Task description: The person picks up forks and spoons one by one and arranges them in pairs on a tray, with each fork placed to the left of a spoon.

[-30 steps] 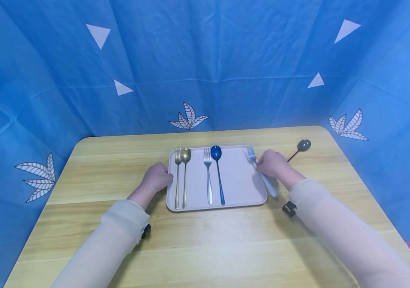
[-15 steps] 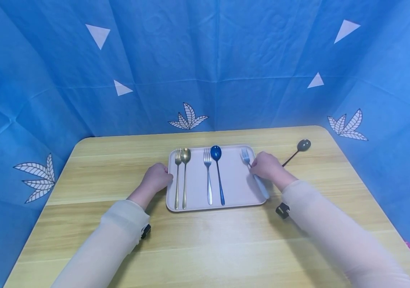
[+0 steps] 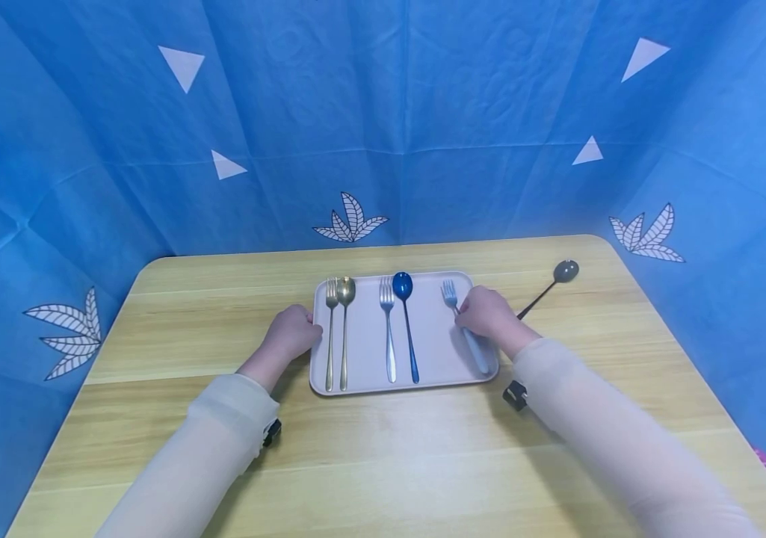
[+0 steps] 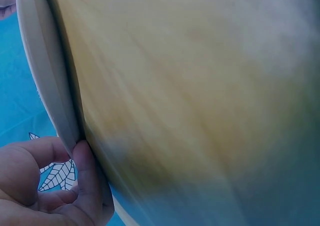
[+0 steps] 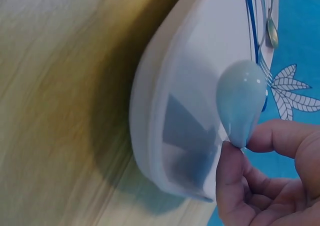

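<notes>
A pale pinkish tray lies on the table, its left rim pinched between the thumb and finger of my left hand. Over the tray's right part, my right hand pinches a fork with a pale blue handle, tines pointing away from me. That handle end looms large in the right wrist view, above the tray surface. On the tray lie a gold fork beside a gold spoon. Nearer its middle are a silver fork and a blue spoon.
A dark spoon lies on the wooden table right of the tray, its handle partly behind my right hand. A blue cloth with white triangles and leaf prints hangs around the table's back and sides.
My right hand has carried the pale-handled fork leftward, from the tray's right rim to over the tray. The left hand stays at the left rim, and the other cutlery has not moved.
</notes>
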Demonstrator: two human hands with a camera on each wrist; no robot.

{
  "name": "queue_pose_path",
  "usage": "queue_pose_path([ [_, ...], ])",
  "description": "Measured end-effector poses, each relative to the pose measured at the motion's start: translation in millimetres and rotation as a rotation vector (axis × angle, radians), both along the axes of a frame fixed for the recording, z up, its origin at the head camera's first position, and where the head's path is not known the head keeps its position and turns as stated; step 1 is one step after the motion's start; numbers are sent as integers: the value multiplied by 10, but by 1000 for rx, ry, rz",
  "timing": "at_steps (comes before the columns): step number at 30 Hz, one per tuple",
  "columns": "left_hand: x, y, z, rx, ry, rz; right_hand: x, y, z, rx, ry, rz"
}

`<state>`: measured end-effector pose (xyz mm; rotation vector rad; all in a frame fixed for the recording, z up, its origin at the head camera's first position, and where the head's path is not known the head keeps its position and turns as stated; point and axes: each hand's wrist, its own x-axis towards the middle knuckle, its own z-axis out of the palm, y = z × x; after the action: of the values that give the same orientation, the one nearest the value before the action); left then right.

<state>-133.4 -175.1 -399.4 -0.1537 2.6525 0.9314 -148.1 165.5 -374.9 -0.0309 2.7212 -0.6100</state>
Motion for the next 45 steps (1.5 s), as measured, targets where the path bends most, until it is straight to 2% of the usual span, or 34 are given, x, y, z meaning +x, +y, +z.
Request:
queue_pose_path([
  [8,-17,-18,-34,-4,-4,-4,17,-86,-48,-25,-8,-40],
  [19,-13,-6,-3,6,-4,-3,27,-152,-99,-23,-21,-99],
  [27,-28,-11,-10,-3,-4,-11,34,-219,-125,-40,3,-146],
  [33,-35,-17,-26,-19,-5,-16,27,-230,-163,-20,19,-142],
  [40,-33,-10,-51,-10,-16,-3,34,-230,-194,-24,-4,-175],
  [45,-21,-15,-45,-11,-9,-10,44,-233,-188,-16,1,-164],
])
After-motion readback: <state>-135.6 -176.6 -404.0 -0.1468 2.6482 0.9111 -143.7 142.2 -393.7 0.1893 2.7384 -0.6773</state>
